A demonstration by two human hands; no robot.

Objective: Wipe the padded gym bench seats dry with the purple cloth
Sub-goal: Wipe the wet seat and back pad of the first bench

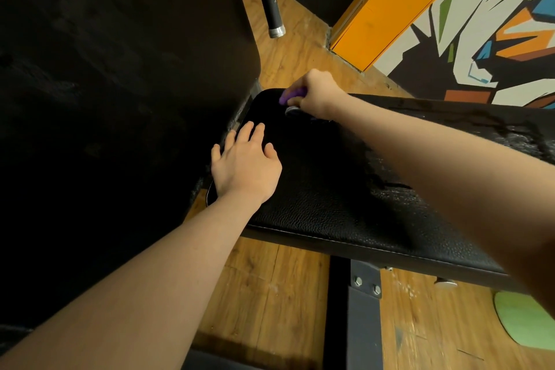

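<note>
The left forearm comes in from the lower left, nearest the camera, and ends in the left hand [244,164], which lies flat with fingers spread and straight on the black seat [324,189], near its left edge. It grasps nothing. Beyond it, at the far corner of the seat, the right hand [315,96] is curled round the purple cloth [292,95], only a small bunch of which shows at the fingers; the cloth sits against the pad there. Just under that hand a small grey object shows, too blurred to name. The right forearm crosses above the seat from the right. To the right of the right hand the pad's surface looks patchy and glistening. Left of the left hand rises a dark backrest [120,84]. Below both hands, under the seat, a dark metal frame [365,309] with bolts stands on the wooden floor [270,279]. Beyond the right hand are an orange panel [378,9] and a painted wall [480,39].
</note>
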